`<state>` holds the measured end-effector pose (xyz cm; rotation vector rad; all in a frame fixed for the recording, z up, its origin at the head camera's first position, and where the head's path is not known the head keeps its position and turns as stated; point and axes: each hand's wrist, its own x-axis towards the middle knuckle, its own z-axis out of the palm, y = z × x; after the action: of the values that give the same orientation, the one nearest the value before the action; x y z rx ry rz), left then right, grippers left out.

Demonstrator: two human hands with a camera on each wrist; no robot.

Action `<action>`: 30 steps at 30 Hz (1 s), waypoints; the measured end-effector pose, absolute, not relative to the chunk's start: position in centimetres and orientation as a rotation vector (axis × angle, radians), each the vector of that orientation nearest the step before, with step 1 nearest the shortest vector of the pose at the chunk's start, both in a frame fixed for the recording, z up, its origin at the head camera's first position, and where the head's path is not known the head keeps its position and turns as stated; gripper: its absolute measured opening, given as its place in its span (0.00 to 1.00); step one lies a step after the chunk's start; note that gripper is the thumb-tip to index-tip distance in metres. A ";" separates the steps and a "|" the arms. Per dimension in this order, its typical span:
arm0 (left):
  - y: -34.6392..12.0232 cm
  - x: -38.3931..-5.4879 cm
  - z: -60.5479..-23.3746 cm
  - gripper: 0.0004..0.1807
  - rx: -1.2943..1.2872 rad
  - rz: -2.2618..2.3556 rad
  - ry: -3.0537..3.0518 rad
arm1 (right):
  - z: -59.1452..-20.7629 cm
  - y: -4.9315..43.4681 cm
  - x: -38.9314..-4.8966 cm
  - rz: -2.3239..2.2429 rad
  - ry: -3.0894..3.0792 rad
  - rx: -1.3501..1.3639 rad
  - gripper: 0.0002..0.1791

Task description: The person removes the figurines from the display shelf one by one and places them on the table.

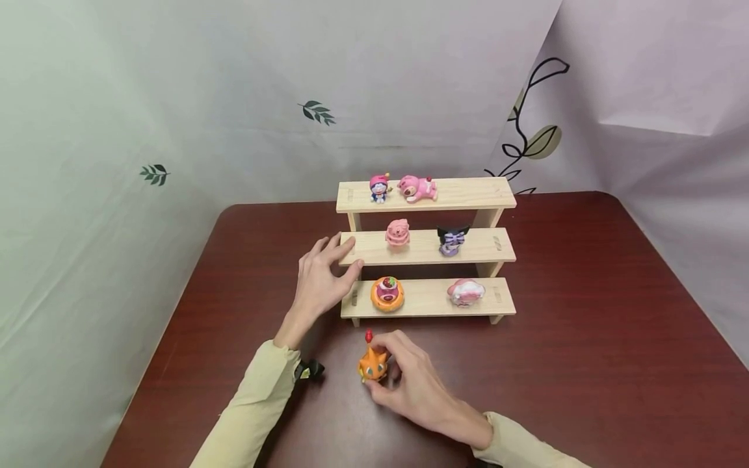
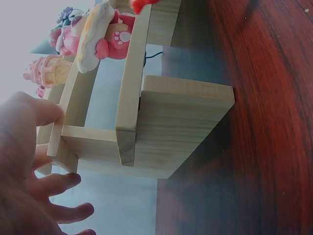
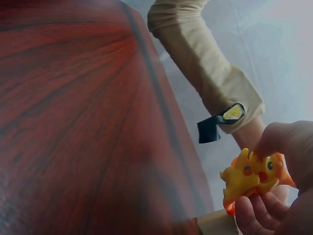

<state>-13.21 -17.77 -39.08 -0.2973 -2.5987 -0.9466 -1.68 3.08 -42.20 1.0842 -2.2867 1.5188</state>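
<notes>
A three-tier wooden display shelf (image 1: 422,247) stands on the table. At the left end of its middle board, my left hand (image 1: 318,276) pinches the wood between thumb and index finger, its other fingers spread in the left wrist view. My right hand (image 1: 418,383) holds an orange-and-yellow figurine (image 1: 373,365) with a red tip, in front of the bottom tier. In the right wrist view the thumb and fingers grip the yellow side of this figurine (image 3: 242,178).
Several figurines sit on the tiers: a blue-and-pink one (image 1: 379,189) and a lying pink bear (image 1: 418,189) on top, a pink ice-cream one (image 1: 398,234) and a purple-and-black one (image 1: 451,241) mid-level, an orange ring-shaped one (image 1: 387,294) and a pink-and-white one (image 1: 465,293) below.
</notes>
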 end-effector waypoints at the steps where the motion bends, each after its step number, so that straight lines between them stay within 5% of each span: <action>1: -17.8 -13.2 -39.1 0.27 -0.297 -0.946 -2.599 | -42.3 3.0 -1.7 1.517 -2.286 1.084 0.29; 30: -17.8 -13.2 -39.1 0.27 -0.294 -0.962 -2.602 | -44.3 1.2 -1.3 1.511 -2.388 1.053 0.29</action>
<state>-13.24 -17.77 -39.09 -0.2937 -2.6024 -0.9616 -1.31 1.18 -44.27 1.0534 -2.3882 1.5108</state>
